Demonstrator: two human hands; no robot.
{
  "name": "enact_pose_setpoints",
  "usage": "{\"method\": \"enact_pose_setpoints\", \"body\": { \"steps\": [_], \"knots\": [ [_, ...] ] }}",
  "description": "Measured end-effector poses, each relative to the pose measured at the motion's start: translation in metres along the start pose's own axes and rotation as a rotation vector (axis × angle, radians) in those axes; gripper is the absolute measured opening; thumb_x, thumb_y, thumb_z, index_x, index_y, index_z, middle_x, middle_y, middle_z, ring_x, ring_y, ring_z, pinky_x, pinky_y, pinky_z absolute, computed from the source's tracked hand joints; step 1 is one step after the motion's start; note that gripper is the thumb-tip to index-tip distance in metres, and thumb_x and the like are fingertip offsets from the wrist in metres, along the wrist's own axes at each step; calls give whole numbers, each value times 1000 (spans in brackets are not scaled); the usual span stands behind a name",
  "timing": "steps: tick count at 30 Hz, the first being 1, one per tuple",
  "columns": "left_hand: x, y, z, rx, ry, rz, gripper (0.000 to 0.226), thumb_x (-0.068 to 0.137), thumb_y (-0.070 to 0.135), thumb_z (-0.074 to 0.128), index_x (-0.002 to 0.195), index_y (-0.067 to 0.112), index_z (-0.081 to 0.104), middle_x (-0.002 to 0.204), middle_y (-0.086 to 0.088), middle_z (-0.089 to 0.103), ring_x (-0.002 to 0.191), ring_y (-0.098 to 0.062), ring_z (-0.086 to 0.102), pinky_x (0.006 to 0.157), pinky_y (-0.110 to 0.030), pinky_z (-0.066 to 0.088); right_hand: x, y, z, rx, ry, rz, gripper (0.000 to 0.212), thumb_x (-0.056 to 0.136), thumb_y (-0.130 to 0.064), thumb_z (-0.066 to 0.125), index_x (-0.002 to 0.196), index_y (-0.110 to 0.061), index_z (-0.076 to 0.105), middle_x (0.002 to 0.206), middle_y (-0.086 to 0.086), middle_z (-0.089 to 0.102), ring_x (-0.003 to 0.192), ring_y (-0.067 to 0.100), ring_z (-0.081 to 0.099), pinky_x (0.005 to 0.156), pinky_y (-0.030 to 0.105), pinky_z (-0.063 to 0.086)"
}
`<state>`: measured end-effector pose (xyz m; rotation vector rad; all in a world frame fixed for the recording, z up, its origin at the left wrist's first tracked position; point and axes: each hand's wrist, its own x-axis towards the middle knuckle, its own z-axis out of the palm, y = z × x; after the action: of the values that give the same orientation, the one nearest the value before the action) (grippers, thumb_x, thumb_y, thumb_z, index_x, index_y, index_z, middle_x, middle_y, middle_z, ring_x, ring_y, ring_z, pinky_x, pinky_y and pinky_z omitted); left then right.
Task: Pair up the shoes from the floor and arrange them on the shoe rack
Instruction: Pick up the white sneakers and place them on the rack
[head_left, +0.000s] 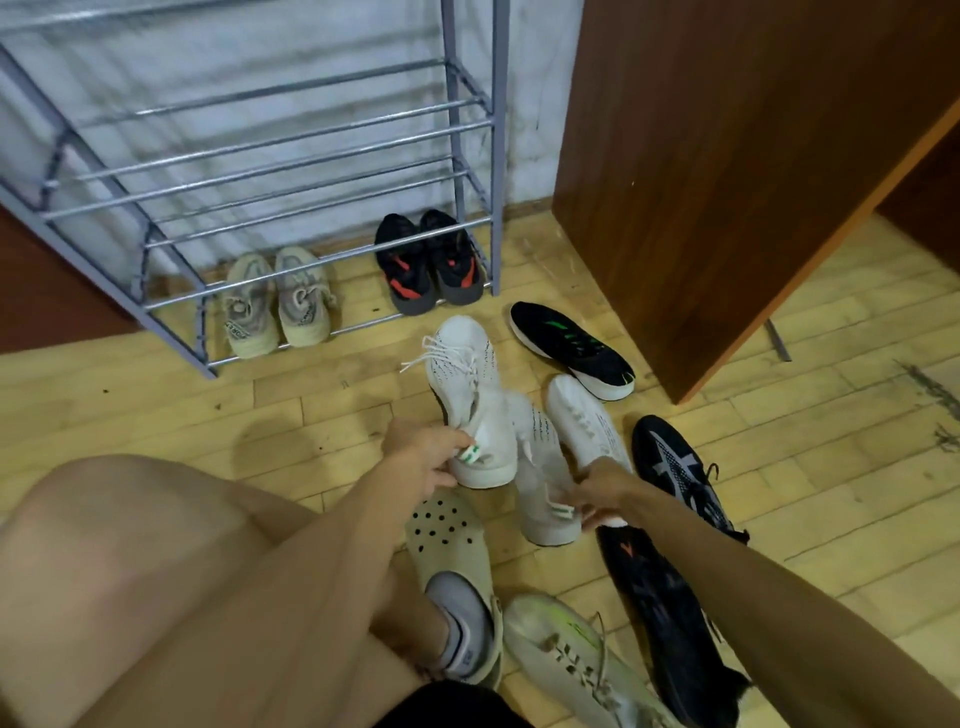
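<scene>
My left hand (423, 453) grips the heel of a white knit sneaker (467, 395) with loose laces, toe pointing away. My right hand (605, 493) holds the heel of a second white knit sneaker (543, 483) beside it. The grey metal shoe rack (291, 156) stands ahead; on its bottom shelf sit a beige pair (278, 304) and a black pair with red marks (428, 262). Loose on the floor lie a white sneaker (584, 421), a black shoe with green stripes (571, 348), and two dark shoes (680, 467) (670, 629) under my right arm.
A brown wooden cabinet (727, 182) stands right of the rack. My foot in a grey sock wears a beige clog (452, 545) near my bent knee. A pale sneaker with a green accent (571, 660) lies at the bottom. The floor is yellow wood parquet.
</scene>
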<state>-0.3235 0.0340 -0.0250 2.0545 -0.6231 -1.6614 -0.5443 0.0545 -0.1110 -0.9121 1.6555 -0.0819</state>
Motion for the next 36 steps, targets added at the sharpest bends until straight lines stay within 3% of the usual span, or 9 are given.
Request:
{"method": "enact_pose_setpoints", "body": {
  "steps": [3, 7, 12, 18, 20, 24, 28, 32, 36],
  "knots": [
    [-8, 4, 4, -111, 11, 26, 41, 81, 3, 70, 119, -5, 59, 119, -15, 62, 98, -26, 59, 71, -35, 52, -11, -29, -16, 79, 71, -130, 44, 75, -21, 81, 103, 9, 64, 85, 14, 69, 72, 24, 68, 59, 30, 59],
    [-11, 34, -4, -167, 4, 106, 39, 89, 4, 60, 127, -4, 52, 129, -15, 56, 106, -25, 54, 86, -33, 47, -19, -78, -37, 112, 151, -290, 46, 72, -17, 83, 111, -5, 64, 102, 16, 72, 91, 32, 71, 77, 44, 60],
    [-8, 92, -30, -215, 58, 204, 10, 86, -1, 63, 95, -2, 58, 76, -10, 57, 63, -19, 54, 49, -27, 52, -21, -155, -51, 129, 157, -394, 16, 74, -14, 80, 84, -17, 68, 110, 27, 69, 88, 40, 69, 82, 47, 58],
    [33, 146, -59, -307, 91, 192, 23, 88, -5, 60, 67, 1, 50, 67, -10, 53, 59, -18, 51, 47, -32, 53, 13, -243, -58, 189, 213, -411, 36, 81, -5, 73, 115, 0, 65, 105, 18, 69, 91, 29, 65, 92, 48, 54],
    [57, 162, -64, -322, 111, 186, 23, 88, -4, 61, 68, 1, 51, 68, -10, 54, 59, -18, 52, 58, -37, 54, 39, -266, -60, 201, 234, -398, 35, 78, -6, 75, 112, -1, 67, 104, 12, 71, 91, 29, 67, 89, 47, 56],
    [108, 197, -78, -315, 153, 217, 15, 80, -2, 71, 74, 0, 57, 74, -13, 63, 61, -21, 59, 55, -35, 57, 87, -309, -65, 179, 285, -406, 31, 78, -11, 76, 108, -5, 70, 96, 9, 71, 82, 25, 66, 76, 39, 55],
    [153, 230, -85, -359, 174, 237, 13, 76, -7, 73, 73, -3, 60, 76, -17, 65, 69, -29, 63, 73, -48, 58, 128, -344, -69, 214, 337, -414, 25, 80, -12, 74, 103, -5, 69, 96, 11, 70, 88, 27, 68, 81, 42, 58],
    [191, 254, -84, -347, 146, 226, 10, 79, -1, 72, 80, 0, 62, 82, -16, 65, 71, -26, 63, 72, -43, 57, 164, -371, -73, 205, 348, -424, 30, 80, -18, 74, 107, -5, 71, 90, 9, 69, 79, 23, 66, 69, 34, 55],
    [213, 268, -81, -324, 168, 241, 22, 81, 6, 73, 100, -2, 65, 87, -14, 67, 70, -22, 62, 60, -35, 56, 185, -382, -76, 191, 323, -392, 32, 81, -19, 73, 110, -7, 69, 108, 10, 70, 99, 29, 67, 89, 45, 56]
  ]
}}
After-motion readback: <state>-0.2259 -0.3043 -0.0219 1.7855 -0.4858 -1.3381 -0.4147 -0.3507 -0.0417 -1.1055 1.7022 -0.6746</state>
